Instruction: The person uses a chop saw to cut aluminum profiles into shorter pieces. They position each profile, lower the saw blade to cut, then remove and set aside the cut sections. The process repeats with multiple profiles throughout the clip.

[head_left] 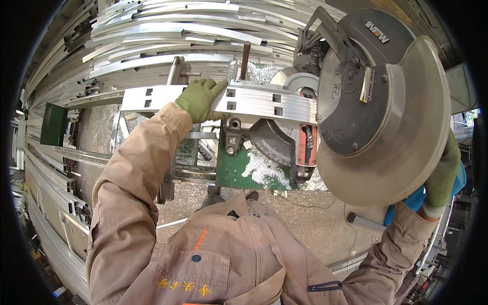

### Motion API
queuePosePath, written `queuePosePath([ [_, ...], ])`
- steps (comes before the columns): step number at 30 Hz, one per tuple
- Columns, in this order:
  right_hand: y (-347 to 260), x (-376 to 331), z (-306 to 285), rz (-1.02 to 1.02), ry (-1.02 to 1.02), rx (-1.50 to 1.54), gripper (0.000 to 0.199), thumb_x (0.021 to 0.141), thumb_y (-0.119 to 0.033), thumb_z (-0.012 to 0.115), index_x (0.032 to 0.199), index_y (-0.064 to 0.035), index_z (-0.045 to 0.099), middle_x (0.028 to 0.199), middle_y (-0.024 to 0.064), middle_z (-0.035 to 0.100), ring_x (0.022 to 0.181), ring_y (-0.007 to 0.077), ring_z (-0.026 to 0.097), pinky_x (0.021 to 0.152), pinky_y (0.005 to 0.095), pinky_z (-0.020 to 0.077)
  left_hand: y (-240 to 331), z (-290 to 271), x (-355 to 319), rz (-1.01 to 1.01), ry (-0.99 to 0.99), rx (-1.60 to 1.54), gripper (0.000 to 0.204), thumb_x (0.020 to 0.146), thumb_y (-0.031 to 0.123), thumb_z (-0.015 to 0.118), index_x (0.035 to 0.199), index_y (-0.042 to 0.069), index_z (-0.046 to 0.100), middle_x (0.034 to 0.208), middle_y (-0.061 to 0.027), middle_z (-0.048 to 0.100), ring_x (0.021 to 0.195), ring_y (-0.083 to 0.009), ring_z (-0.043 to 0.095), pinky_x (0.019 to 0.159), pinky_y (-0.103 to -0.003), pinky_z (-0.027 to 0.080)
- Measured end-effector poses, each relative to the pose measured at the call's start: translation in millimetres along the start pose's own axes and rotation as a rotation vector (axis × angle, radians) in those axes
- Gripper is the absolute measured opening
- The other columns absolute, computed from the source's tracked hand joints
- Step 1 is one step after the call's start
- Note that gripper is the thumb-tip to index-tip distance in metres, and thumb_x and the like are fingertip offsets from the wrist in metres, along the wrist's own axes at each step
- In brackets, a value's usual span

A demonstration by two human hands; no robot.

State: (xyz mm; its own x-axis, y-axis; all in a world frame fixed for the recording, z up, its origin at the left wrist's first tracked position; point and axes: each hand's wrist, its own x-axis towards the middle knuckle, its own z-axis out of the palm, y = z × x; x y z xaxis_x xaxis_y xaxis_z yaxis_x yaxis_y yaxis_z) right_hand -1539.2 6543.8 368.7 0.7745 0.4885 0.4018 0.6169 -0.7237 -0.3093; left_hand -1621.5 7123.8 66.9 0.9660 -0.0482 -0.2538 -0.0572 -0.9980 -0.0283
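Note:
My left hand [201, 98], in a green glove, presses flat on a long aluminium profile [254, 101] with square cut-outs, lying across the bed of a chop saw. My right hand [441, 175], also in a green glove, is curled around the saw's handle behind the big round blade guard [386, 112], which hides most of the fingers. The saw head stands raised over the right end of the profile. Metal chips lie on the green saw table [234, 173].
Stacks of long aluminium profiles [168, 35] fill the back and more lie along the left [56, 198]. A green box [53, 124] stands at the left. A blue object [414, 198] sits beside my right wrist. Concrete floor lies below the saw.

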Motion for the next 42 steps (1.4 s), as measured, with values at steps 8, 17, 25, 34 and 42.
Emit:
queuePosePath([
  [8,-5,-12,9,0.076,0.030,0.080,0.067,0.095,0.002,0.096,0.160,0.0012,0.077,0.147,0.0142,0.085,0.130,0.0235,0.080,0.114,0.0385,0.0616,0,-6,-1,-0.001,-0.027,-0.016,0.131,0.099,0.100,0.070,0.193,0.016,0.032,0.178,-0.0318,0.058,0.169,-0.0564,0.051,0.145,-0.061,0.041],
  [17,3,-29,15,0.070,0.065,0.120,0.062,0.094,0.002,0.096,0.153,0.0024,0.080,0.144,0.0126,0.086,0.127,0.0240,0.080,0.113,0.0387,0.0607,0,-5,0,-0.013,-0.035,0.004,0.134,0.098,0.098,0.074,0.193,0.016,0.030,0.180,-0.0315,0.056,0.171,-0.0550,0.050,0.145,-0.060,0.042],
  [25,-1,-29,18,0.064,0.099,0.080,0.064,0.093,0.000,0.098,0.154,0.0030,0.080,0.146,0.0132,0.086,0.129,0.0243,0.080,0.115,0.0396,0.0604,-3,-1,2,-0.004,-0.034,-0.014,0.134,0.098,0.102,0.068,0.193,0.017,0.030,0.180,-0.0318,0.056,0.171,-0.0553,0.050,0.144,-0.062,0.042],
  [34,-14,-31,25,0.120,0.100,0.164,0.063,0.093,0.000,0.097,0.154,0.0038,0.080,0.150,0.0158,0.085,0.130,0.0271,0.082,0.112,0.0391,0.0621,0,-10,-1,-0.006,-0.053,-0.010,0.131,0.099,0.098,0.072,0.193,0.017,0.031,0.180,-0.0316,0.056,0.171,-0.0555,0.050,0.145,-0.061,0.041],
  [42,-8,-40,26,0.108,0.097,0.125,0.060,0.093,0.001,0.096,0.150,0.0036,0.081,0.146,0.0166,0.086,0.127,0.0281,0.082,0.110,0.0384,0.0622,0,-9,-1,-0.022,-0.066,-0.029,0.132,0.097,0.098,0.074,0.193,0.018,0.033,0.179,-0.0313,0.057,0.170,-0.0552,0.050,0.145,-0.061,0.042],
])
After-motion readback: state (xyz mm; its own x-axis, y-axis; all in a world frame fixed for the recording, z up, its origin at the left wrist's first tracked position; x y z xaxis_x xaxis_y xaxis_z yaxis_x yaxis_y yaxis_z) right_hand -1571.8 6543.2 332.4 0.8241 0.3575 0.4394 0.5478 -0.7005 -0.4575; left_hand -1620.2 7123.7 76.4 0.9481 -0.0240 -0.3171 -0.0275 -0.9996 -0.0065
